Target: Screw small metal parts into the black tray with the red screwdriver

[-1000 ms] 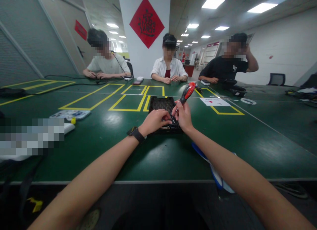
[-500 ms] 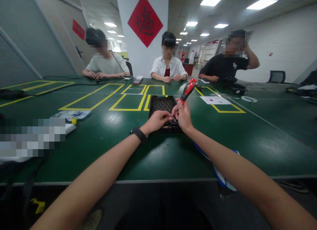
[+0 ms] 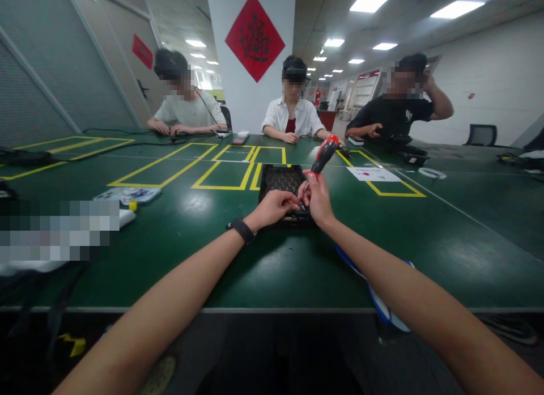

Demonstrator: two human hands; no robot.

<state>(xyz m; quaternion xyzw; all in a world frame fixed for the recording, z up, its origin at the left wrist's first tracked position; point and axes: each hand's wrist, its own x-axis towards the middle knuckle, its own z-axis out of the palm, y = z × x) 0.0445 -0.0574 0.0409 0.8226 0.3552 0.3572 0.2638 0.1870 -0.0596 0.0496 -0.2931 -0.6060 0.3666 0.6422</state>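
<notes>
A black plastic tray-like case lies on the green table in front of me. In my right hand is a screwdriver with a red and black handle, tilted so that the handle leans up and to the right. Its thin shaft runs down between my fingers to the near right part of the case. My left hand, with a black watch on the wrist, is closed in a pinch at the same spot, near the screwdriver's tip. Whatever its fingertips hold is too small to make out.
Yellow tape outlines mark the green table. A white paper lies to the right, a patterned flat item to the left. A blue-edged object is partly under my right forearm. Three people sit across the table.
The view has shifted slightly, so the scene sits a little further right. The screwdriver's handle leans more to the right. Both hands stay at the case.
</notes>
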